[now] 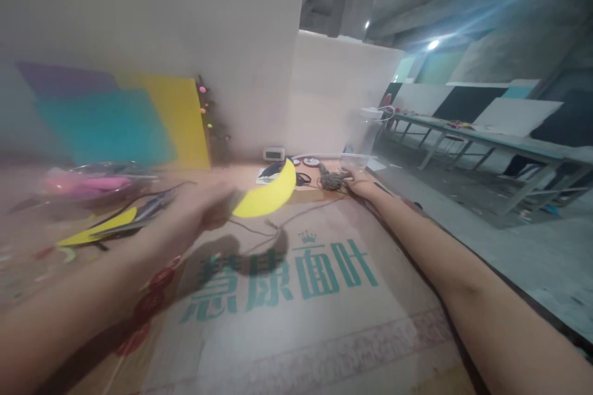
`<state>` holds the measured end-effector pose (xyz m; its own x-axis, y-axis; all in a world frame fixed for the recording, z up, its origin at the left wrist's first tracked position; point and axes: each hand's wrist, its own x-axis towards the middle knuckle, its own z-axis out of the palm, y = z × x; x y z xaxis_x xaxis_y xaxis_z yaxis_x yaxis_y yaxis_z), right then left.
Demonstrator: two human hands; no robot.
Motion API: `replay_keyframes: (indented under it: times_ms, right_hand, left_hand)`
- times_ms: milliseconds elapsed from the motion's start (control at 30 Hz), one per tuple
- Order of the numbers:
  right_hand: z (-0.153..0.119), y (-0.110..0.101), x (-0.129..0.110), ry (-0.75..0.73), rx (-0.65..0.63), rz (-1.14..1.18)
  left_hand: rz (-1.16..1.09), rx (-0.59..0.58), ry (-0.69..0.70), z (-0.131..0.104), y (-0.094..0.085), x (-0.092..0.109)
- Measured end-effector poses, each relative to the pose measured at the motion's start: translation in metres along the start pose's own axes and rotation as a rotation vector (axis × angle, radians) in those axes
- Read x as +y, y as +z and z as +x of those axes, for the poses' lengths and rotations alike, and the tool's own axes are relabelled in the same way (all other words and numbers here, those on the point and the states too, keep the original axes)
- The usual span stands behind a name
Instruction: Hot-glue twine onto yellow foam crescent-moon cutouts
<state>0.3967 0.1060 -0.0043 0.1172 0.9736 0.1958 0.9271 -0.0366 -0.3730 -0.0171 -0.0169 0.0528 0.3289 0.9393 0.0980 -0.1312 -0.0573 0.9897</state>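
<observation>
My left hand (217,207), smeared by motion, is closed on the end of a yellow crescent-moon cut-out (271,194) held above the table. The moon's shadow falls on the printed sheet below it. Out at the far right of the table, my right hand (356,180) has its fingers on a bundle of brown twine (333,180). A loose strand of twine (296,216) runs from near that bundle over the sheet toward the moon; whether it is tied to the moon I cannot tell.
A pale sheet with green characters (315,268) covers the table's middle. Yellow offcuts (102,228) and a clear bag with pink items (97,182) lie left. Scissors (302,179), tape rolls (311,162), a small digital clock (273,154) and a clear container (356,162) sit at the back.
</observation>
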Motion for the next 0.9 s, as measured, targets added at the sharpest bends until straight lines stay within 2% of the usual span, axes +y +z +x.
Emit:
replay_keyframes:
  times_ms: [67,100,167,233,300,433,600,767,900]
  right_hand:
    - [0.002,0.002,0.002,0.056,0.001,0.063]
    - [0.004,0.001,0.003,0.081,0.005,0.094]
    - [0.008,-0.005,0.004,0.12,0.023,0.161]
    - [0.01,-0.014,0.004,0.136,0.059,0.249]
    - [0.011,-0.023,0.002,0.135,0.114,0.357]
    - [0.01,-0.037,-0.003,0.089,0.235,0.577]
    - [0.002,-0.066,0.002,0.044,0.282,0.719]
    - [-0.012,-0.114,0.014,0.037,0.35,0.694]
    - [-0.031,-0.15,0.02,0.018,0.375,0.577]
  left_hand:
    - [0.085,-0.071,-0.099,0.001,0.006,-0.02]
    - [0.107,-0.077,-0.126,0.001,0.008,-0.029]
    - [0.178,-0.168,-0.182,0.0,0.01,-0.045]
    - [0.27,-0.29,-0.181,0.0,0.009,-0.057]
    - [0.381,-0.364,-0.18,0.0,0.008,-0.064]
    - [0.429,-0.382,-0.175,0.0,0.006,-0.066]
    - [0.425,-0.379,-0.158,0.001,0.007,-0.064]
    - [0.394,-0.377,-0.167,0.002,0.007,-0.066]
    - [0.397,-0.377,-0.166,0.002,0.005,-0.068]
